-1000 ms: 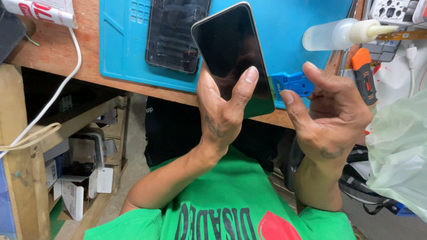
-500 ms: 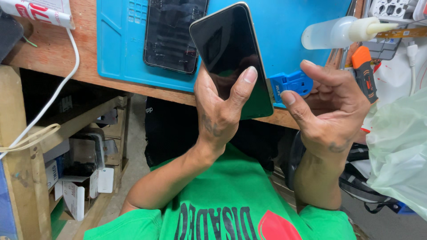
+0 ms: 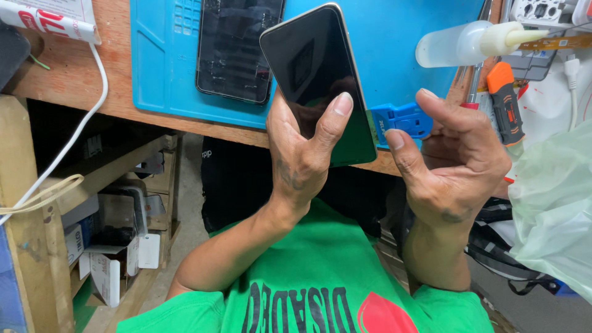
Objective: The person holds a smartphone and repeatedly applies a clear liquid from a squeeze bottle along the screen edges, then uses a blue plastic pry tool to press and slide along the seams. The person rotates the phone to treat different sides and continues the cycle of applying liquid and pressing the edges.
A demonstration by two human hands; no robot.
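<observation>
Since before, the right hand (image 3: 453,163) had edged closer to the smartphone (image 3: 317,80). Left hand (image 3: 302,154) fingers gripped it; right fingers curled, holding nothing

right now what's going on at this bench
A person in a green shirt holds a dark-screened phone up in the left hand, thumb on the glass. The right hand is beside it, empty, fingers curled, not touching it. On the wooden bench lies a blue mat with a second phone flat on it. A blue scraper lies at the mat's near edge, with a squeeze bottle and an orange-handled tool to the right.
</observation>
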